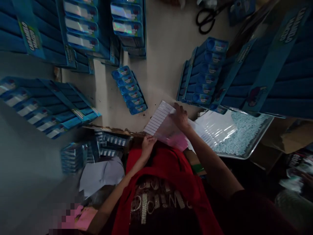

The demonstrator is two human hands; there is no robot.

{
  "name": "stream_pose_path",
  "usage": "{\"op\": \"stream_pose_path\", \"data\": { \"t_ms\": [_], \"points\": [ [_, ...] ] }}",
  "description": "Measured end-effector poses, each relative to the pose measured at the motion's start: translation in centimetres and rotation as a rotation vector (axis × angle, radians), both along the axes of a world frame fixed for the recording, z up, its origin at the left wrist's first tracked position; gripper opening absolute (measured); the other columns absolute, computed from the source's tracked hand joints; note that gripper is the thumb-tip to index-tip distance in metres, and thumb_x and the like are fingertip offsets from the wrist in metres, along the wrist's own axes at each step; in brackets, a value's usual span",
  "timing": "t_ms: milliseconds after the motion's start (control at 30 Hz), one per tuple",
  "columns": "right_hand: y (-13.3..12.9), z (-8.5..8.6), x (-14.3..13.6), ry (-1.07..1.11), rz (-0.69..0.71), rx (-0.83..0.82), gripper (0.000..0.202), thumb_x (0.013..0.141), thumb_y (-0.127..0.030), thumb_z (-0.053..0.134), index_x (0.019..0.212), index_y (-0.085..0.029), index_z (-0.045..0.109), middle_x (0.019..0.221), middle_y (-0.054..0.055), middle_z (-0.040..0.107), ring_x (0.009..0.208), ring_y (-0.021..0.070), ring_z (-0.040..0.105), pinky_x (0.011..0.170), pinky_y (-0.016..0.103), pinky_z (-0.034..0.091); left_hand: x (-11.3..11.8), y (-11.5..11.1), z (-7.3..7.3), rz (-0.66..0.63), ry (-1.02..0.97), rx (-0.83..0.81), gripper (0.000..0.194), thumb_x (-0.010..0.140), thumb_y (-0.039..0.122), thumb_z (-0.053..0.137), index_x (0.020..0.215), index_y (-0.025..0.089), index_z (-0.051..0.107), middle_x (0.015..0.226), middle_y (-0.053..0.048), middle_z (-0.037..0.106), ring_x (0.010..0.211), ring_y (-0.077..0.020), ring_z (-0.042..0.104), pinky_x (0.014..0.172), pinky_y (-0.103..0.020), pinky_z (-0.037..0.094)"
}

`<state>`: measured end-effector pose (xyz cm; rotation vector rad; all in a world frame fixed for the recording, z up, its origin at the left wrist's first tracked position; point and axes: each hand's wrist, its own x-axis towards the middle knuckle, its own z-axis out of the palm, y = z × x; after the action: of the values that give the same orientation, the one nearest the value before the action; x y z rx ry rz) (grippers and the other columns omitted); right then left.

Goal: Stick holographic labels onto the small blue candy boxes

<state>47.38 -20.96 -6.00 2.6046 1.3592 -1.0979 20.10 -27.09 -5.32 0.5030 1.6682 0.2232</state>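
Observation:
A sheet of narrow white strips (158, 118) with a clear part at its right lies slanted at the table's front edge. My left hand (148, 145) pinches its lower corner. My right hand (180, 118) is at the upper right side of the sheet, fingers bent down onto it. Something pink (178, 141) shows beneath the clear part, by the red apron (156, 156). Just beyond the sheet is a small row of blue boxes (130, 91) with round marks on their ends.
Stacks of banded blue boxes stand at the left (49, 104), back (127, 26) and right (200, 73). Black-handled scissors (205, 21) lie at the back. On the right, a metal tray (244, 156) holds pale blue granules, with clear plastic sleeves (215, 127) over it.

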Motion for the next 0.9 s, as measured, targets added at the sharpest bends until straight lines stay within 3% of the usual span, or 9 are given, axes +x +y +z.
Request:
{"op": "stream_pose_path", "data": {
  "t_ms": [100,200,300,400,500,633,700,800,900],
  "points": [
    [1.2,0.2,0.9,0.194,-0.088,0.077,0.040,0.097,-0.032,0.065,0.135,-0.020,0.070,0.118,0.011,0.081,0.109,0.0293,0.075,0.101,0.040,0.057,0.4,0.1,-0.7,0.159,0.004,0.079,0.060,0.067,0.036,0.093,0.109,0.022,0.053,0.095,-0.003,0.071,0.088,-0.0194,0.074,0.094,-0.040,0.060],
    [1.7,1.4,1.4,0.571,-0.247,0.292,0.036,0.091,-0.044,0.069,0.119,-0.021,0.070,0.109,0.007,0.081,0.100,0.0259,0.075,0.094,0.038,0.059,0.8,1.5,-0.6,0.273,-0.010,0.196,0.073,0.067,0.039,0.096,0.120,0.025,0.047,0.112,-0.008,0.073,0.103,-0.0223,0.075,0.101,-0.041,0.059],
    [1.5,2.7,1.4,0.809,-0.400,0.353,0.052,0.087,-0.055,0.075,0.127,-0.024,0.063,0.110,0.007,0.080,0.094,0.0254,0.075,0.086,0.039,0.061,1.0,3.7,-0.3,0.302,-0.098,0.322,0.081,0.072,0.040,0.097,0.132,0.027,0.044,0.135,-0.015,0.071,0.115,-0.0243,0.075,0.104,-0.040,0.060],
    [0.7,3.2,1.2,0.738,-0.461,0.352,0.072,0.083,-0.054,0.082,0.141,-0.025,0.053,0.107,0.008,0.078,0.090,0.0257,0.074,0.081,0.039,0.061,0.7,6.0,-0.2,0.313,-0.032,0.445,0.075,0.080,0.037,0.091,0.137,0.025,0.044,0.121,-0.011,0.075,0.101,-0.0209,0.077,0.096,-0.036,0.062],
    [-0.4,3.1,1.2,0.566,-0.432,0.415,0.085,0.081,-0.045,0.083,0.154,-0.024,0.045,0.109,0.006,0.075,0.082,0.0210,0.070,0.075,0.034,0.058,-0.7,8.0,0.1,0.239,0.021,0.518,0.073,0.081,0.030,0.087,0.143,0.025,0.049,0.096,0.000,0.074,0.084,-0.0158,0.074,0.084,-0.028,0.060],
    [-1.3,3.3,1.2,0.657,-0.277,0.364,0.046,0.082,-0.040,0.078,0.124,-0.021,0.076,0.098,0.003,0.073,0.079,0.0174,0.065,0.071,0.030,0.053,-3.2,9.8,1.5,-0.033,-0.047,0.456,0.034,0.079,0.034,0.085,0.109,0.020,0.076,0.083,0.001,0.071,0.072,-0.0140,0.067,0.069,-0.024,0.056],
    [-1.6,3.8,1.3,0.748,-0.296,0.298,0.042,0.078,-0.039,0.084,0.115,-0.020,0.083,0.086,0.001,0.071,0.073,0.0159,0.060,0.066,0.028,0.050,-4.1,10.5,2.4,-0.106,-0.136,0.386,0.042,0.072,0.035,0.090,0.110,0.019,0.080,0.081,0.001,0.071,0.067,-0.0144,0.065,0.065,-0.026,0.056],
    [-2.1,4.6,1.7,0.802,-0.323,0.222,0.055,0.070,-0.038,0.094,0.122,-0.022,0.085,0.077,-0.003,0.068,0.064,0.0119,0.051,0.060,0.026,0.044,-4.9,11.4,3.6,-0.137,-0.211,0.329,0.061,0.061,0.031,0.096,0.119,0.018,0.082,0.079,0.001,0.074,0.066,-0.0159,0.067,0.067,-0.029,0.058],
    [-2.8,4.8,2.2,0.813,-0.311,0.185,0.061,0.066,-0.043,0.099,0.122,-0.022,0.086,0.076,-0.003,0.069,0.062,0.0117,0.049,0.059,0.027,0.043,-5.0,11.5,4.3,-0.175,-0.193,0.325,0.056,0.061,0.032,0.097,0.114,0.018,0.085,0.091,-0.004,0.081,0.077,-0.0187,0.074,0.077,-0.032,0.062]
  ]
}}
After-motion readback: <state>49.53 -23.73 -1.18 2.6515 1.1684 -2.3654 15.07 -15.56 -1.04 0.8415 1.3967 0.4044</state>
